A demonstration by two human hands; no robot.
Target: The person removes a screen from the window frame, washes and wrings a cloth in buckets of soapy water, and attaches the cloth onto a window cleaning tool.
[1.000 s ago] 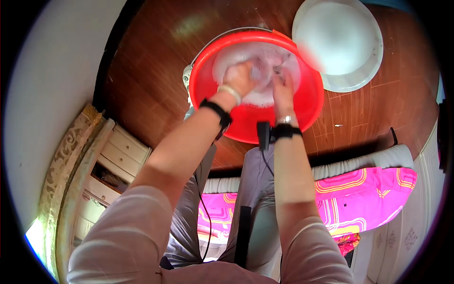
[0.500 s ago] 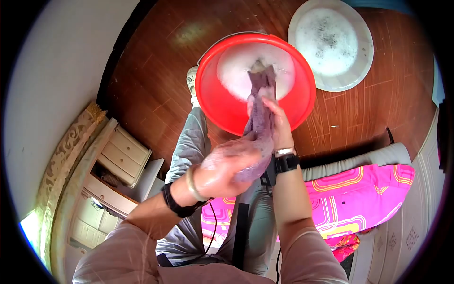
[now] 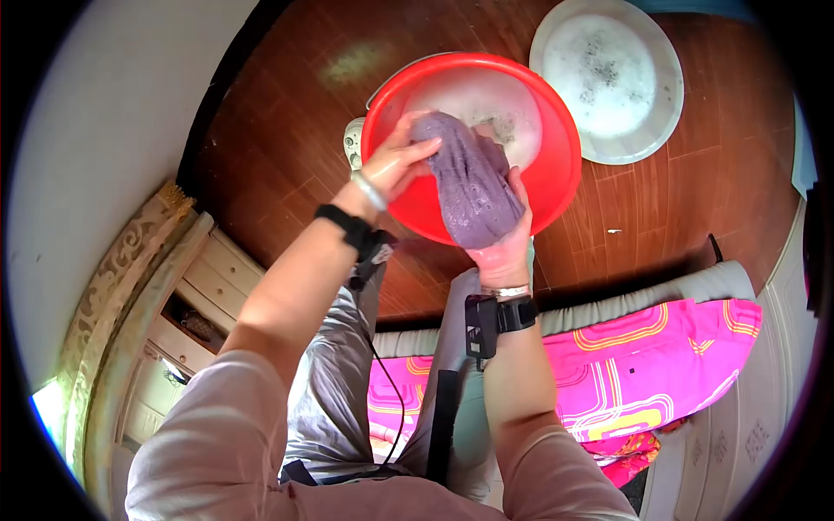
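A wet purple cloth (image 3: 473, 187) is bunched up over the red bucket (image 3: 560, 187), which holds foamy water. My left hand (image 3: 398, 161) grips the cloth's upper left end, with the thumb on top. My right hand (image 3: 508, 239) holds the cloth from below and at its right side, the palm turned up under it. Part of the bucket's foam is hidden behind the cloth.
A pale basin (image 3: 669, 122) with suds stands right of the bucket on the wooden floor (image 3: 287, 130). A white shoe (image 3: 353, 141) is at the bucket's left. Pink patterned bedding (image 3: 643, 365) lies at the lower right, a drawer cabinet (image 3: 217, 278) at the left.
A second ago both hands were down in the suds. The purple cloth came up, stretched between them, and is now bunched over the bucket, with my left hand moved forward to its far end.
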